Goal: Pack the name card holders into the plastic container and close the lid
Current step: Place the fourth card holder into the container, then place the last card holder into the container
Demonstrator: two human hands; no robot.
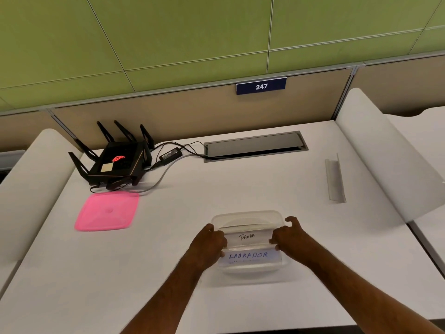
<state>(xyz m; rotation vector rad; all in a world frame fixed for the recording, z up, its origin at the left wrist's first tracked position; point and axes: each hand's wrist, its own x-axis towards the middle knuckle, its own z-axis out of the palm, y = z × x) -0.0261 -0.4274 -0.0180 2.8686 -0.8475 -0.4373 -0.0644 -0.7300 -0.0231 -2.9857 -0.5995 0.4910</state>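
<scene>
A clear plastic container (248,216) stands on the white desk in front of me. Inside it lies a name card holder reading LABRADOR (249,256). Above it sits a holder reading PANDA (247,237), gripped at its left end by my left hand (210,242) and at its right end by my right hand (287,233). Another clear name card holder (335,180) lies alone on the desk at the far right. The pink lid (107,211) rests flat on the desk to the left, apart from the container.
A black router with antennas (115,157) and its cables and power brick (171,154) occupy the back left. A grey cable hatch (255,145) is set into the desk at the back. White curved dividers (385,160) flank both sides.
</scene>
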